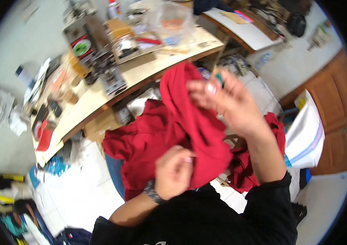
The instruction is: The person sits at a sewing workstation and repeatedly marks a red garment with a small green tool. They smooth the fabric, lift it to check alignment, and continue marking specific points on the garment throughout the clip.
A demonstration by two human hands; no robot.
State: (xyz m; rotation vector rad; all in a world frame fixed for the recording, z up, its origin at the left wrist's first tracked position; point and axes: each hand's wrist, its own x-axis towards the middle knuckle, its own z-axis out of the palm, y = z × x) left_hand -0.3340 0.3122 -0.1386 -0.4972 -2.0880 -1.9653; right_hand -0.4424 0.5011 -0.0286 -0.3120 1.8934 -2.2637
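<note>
A red cloth garment (pixel 169 130) hangs bunched in front of me, over my lap. My left hand (pixel 173 171) is closed on a fold of the red cloth near its lower middle; a dark band sits on that wrist. My right hand (pixel 226 102) is raised at the cloth's upper right edge, fingers pinching a thin stick-like tool with a small teal piece (pixel 219 76) at the fingertips. The upper hump of the cloth touches that hand. Both forearms come out of black sleeves at the bottom.
A long wooden workbench (pixel 141 73) crowded with boxes, jars, a clear plastic bag and tools runs across the upper left. A white sack (pixel 306 139) stands at right beside a brown wooden cabinet (pixel 333 102). Clutter lies on the white tile floor at lower left.
</note>
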